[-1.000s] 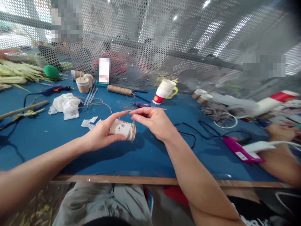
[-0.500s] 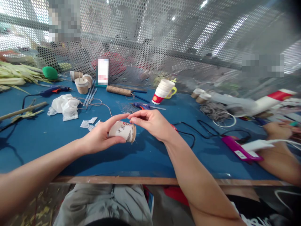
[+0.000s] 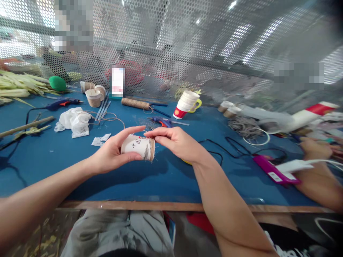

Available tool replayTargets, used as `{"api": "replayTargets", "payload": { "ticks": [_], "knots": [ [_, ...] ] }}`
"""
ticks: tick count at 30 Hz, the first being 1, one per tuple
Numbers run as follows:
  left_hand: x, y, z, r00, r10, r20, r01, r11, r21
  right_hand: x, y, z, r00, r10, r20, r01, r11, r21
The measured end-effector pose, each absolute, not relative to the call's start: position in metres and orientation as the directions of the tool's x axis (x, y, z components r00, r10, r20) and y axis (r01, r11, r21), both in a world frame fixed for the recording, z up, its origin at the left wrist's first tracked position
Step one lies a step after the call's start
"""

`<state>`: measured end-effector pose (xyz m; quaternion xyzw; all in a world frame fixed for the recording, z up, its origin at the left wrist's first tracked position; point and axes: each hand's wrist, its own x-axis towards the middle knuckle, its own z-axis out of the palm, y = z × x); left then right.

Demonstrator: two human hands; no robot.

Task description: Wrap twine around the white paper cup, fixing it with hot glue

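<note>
My left hand (image 3: 109,153) is wrapped round a white paper cup (image 3: 134,147), thumb below and fingers above. The cup lies on its side above the table, with black characters and a grey ink drawing on its wall. Brown twine (image 3: 153,150) circles its rim, and loose fibres stick out there. At the upper side of the rim, my right hand (image 3: 178,141) pinches the twine between thumb and fingers; the fingertips partly hide it. A strand of twine (image 3: 115,116) trails over the table and passes behind my left hand.
Beyond my hands lie a blue glue gun (image 3: 162,122), a twine spool (image 3: 135,103) and stacked paper cups (image 3: 184,103). Crumpled white paper (image 3: 73,121) sits left. A purple power strip (image 3: 276,171), black cables and another person's arm (image 3: 318,175) are right.
The cup and my left hand have shifted slightly left and up. My right hand has moved a little to the right, its fingertips still at the rim.
</note>
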<state>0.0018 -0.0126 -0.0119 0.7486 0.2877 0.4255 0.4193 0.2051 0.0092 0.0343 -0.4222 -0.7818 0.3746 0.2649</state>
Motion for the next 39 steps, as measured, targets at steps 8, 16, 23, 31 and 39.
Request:
{"api": "replayTargets", "payload": {
  "ticks": [8, 16, 23, 31, 39],
  "knots": [
    [0.001, -0.012, -0.012, 0.425, 0.828, 0.366, -0.01, -0.4, 0.917, 0.205, 0.011, 0.026, -0.529, 0.832, 0.166, 0.421, 0.428, -0.8],
    [0.003, -0.009, -0.009, 0.381, 0.879, 0.286, -0.073, -0.279, 0.957, 0.198, 0.015, 0.019, -0.483, 0.86, 0.165, 0.406, 0.387, -0.828],
    [0.004, -0.008, -0.012, 0.369, 0.901, 0.229, -0.179, -0.173, 0.969, 0.196, 0.015, 0.021, -0.461, 0.885, 0.073, 0.427, 0.292, -0.856],
    [0.003, -0.008, -0.012, 0.373, 0.909, 0.187, -0.176, -0.129, 0.976, 0.194, 0.015, 0.02, -0.462, 0.879, 0.115, 0.451, 0.344, -0.823],
    [0.003, -0.007, -0.007, 0.4, 0.916, 0.01, -0.286, 0.115, 0.951, 0.197, 0.017, 0.014, -0.505, 0.81, 0.298, 0.465, 0.546, -0.697]
  ]
}}
